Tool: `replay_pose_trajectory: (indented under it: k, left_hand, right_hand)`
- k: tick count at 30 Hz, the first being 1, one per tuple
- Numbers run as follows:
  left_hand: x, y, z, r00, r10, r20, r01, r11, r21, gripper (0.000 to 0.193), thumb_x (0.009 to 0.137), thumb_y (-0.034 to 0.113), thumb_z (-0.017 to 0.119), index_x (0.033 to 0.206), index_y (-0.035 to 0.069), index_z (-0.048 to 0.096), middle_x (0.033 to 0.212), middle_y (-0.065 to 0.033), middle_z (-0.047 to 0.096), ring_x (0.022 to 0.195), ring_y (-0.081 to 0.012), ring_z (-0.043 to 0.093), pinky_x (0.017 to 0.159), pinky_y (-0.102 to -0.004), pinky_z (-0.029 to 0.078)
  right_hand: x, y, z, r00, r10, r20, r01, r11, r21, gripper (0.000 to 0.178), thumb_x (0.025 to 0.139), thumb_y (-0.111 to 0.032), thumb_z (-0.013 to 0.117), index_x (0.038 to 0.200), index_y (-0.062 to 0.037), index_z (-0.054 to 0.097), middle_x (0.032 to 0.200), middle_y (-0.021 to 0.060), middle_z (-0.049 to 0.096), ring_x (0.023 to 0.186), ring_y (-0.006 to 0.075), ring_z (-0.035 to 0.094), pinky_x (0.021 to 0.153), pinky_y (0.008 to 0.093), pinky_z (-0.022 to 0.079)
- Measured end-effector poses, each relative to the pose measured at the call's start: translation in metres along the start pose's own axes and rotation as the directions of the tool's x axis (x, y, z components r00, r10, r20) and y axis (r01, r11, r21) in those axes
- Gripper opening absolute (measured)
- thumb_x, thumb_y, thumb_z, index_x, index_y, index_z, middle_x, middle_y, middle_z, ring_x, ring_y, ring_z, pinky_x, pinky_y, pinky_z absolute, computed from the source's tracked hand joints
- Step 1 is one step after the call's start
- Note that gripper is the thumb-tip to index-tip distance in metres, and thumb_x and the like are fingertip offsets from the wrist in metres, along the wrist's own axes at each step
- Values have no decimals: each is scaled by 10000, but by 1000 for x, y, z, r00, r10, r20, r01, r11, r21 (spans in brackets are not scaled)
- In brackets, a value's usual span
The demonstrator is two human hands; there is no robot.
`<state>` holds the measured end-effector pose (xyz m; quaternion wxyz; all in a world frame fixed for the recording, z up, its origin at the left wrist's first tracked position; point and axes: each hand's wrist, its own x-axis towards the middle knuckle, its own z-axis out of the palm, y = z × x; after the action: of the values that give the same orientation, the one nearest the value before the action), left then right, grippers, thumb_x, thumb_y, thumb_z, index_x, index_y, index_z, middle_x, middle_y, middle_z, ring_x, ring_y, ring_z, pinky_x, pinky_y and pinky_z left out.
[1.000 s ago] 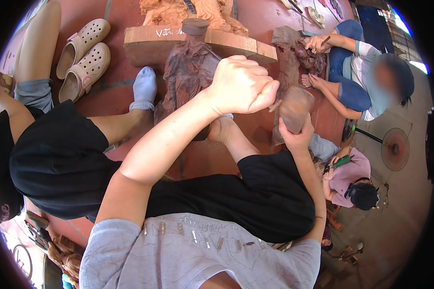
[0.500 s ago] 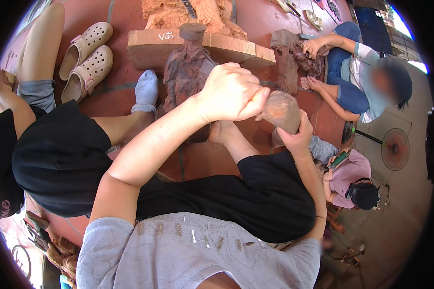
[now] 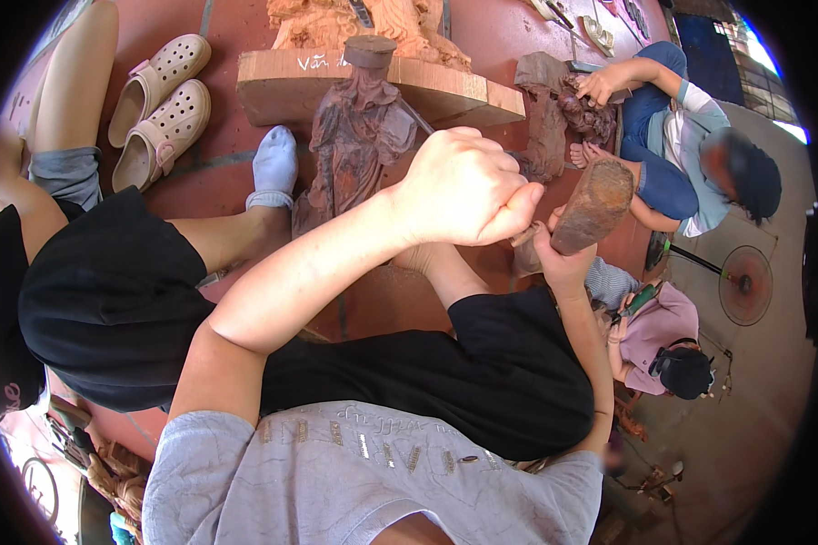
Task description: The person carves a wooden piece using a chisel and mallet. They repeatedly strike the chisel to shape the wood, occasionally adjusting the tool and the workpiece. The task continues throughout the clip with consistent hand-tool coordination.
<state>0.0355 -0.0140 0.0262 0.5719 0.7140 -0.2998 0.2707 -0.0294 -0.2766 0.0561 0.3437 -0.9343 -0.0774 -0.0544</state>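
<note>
My left hand is closed in a fist around a chisel, its thin shaft slanting up-left toward a dark reddish-brown carved wooden figure. The butt of its handle pokes out below my thumb. The fist hides most of the tool, and its cutting tip cannot be made out. In my right hand is a thick, worn wooden mallet, raised and tilted, apart from the chisel butt. The figure stands between my feet, with a flat round block on its top; my forearm covers its lower part.
Behind the figure, a large orange-toned carving rests on a thick plank base. Beige clogs lie at the left. A person sits at the right with another dark carving; a person in pink and a fan are farther right.
The mallet has swung right, away from the chisel butt, and tilted. My left fist has shifted slightly right and down with the chisel, uncovering more of the figure.
</note>
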Motion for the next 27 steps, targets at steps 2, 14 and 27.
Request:
replay_pose_trajectory:
  k: [2,14,27]
  left_hand:
    - [1,-5,1,1000,13,1,-13,1000,10,348,889,194,576,551,129,525,528,-27,505,493,-237,528,504,-359,405]
    - [3,-17,2,998,17,-58,-15,999,41,363,892,192,578,541,130,512,526,-27,489,489,-231,522,497,-354,401]
    - [4,-26,16,990,48,-131,-29,988,149,319,874,161,598,566,130,522,545,-14,493,493,-221,512,484,-347,389]
  right_hand:
    - [-1,-1,-2,1000,15,5,-15,1000,6,333,780,-68,795,1041,0,600,922,87,722,837,146,697,761,300,549]
    - [3,-10,2,999,-24,22,24,999,26,288,794,30,768,1022,6,593,794,-1,576,717,86,536,683,243,463]
    - [-2,-5,1,1000,-15,10,15,996,-86,349,777,-59,787,1067,-4,602,899,75,710,799,139,682,748,279,534]
